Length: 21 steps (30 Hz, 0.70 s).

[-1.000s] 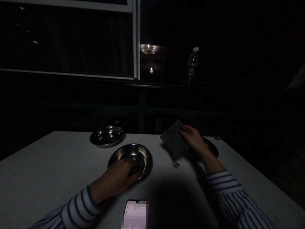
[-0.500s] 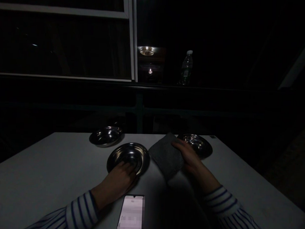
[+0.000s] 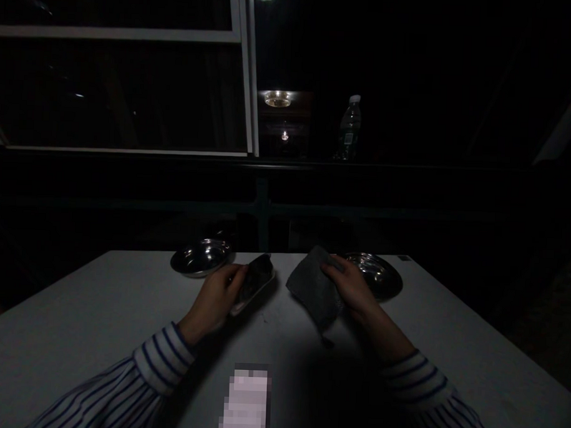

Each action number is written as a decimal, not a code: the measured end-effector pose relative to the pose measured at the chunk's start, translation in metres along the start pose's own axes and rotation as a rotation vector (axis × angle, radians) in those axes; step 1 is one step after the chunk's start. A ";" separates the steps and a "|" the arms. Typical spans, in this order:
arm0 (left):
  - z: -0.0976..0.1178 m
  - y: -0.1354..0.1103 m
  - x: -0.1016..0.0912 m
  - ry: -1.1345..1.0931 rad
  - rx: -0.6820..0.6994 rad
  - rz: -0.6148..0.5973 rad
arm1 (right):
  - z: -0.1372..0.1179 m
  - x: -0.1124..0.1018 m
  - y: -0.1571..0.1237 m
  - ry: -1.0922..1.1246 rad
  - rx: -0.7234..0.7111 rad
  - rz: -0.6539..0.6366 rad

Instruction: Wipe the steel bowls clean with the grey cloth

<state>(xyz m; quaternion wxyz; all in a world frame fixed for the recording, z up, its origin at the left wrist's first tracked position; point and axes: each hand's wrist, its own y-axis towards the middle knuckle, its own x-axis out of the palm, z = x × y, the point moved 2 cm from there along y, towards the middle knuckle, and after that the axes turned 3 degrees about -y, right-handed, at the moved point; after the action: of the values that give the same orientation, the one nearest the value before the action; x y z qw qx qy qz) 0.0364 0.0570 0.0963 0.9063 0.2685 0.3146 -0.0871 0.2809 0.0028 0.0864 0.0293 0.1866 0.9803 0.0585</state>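
Observation:
My left hand [image 3: 212, 302] grips a shiny metal bowl [image 3: 257, 280] by its near left side, thumb on the inside. The bowl is lifted off the white table [image 3: 98, 332] and tilted steeply, facing partly right. To its right, my right hand [image 3: 355, 294] holds a grey cloth [image 3: 313, 283] that hangs down toward the tabletop. A small gap separates cloth and bowl. Behind my left hand rests a second metal bowl [image 3: 200, 259]. A third one [image 3: 379, 276] lies just beyond my right hand, partly hidden by it.
A lit phone [image 3: 246, 403], blurred out, lies at the table's near edge. Past the far edge, a plastic bottle [image 3: 349, 129] with a white cap stands on a dark ledge beside a white window frame [image 3: 250, 81]. The surroundings are very dark.
The middle bowl, which lay flat with my left fingers inside it, has been raised and tipped up in my left hand. My right hand keeps the cloth in nearly the same place.

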 end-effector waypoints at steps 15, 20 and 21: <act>0.043 -0.014 0.019 -1.135 -0.437 0.012 | -0.007 0.053 -0.032 -0.608 -0.702 0.070; 0.047 -0.010 0.017 -1.145 -0.451 0.064 | 0.004 0.070 -0.049 -0.914 -1.046 0.142; 0.046 -0.009 0.016 -1.142 -0.455 0.064 | 0.005 0.071 -0.050 -0.957 -1.075 0.157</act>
<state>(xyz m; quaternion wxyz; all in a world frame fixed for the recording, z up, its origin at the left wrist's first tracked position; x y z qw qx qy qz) 0.0702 0.0245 0.1127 0.9684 -0.0111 -0.2182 -0.1205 0.1970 -0.0170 0.0726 0.5385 0.2214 0.6796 0.4461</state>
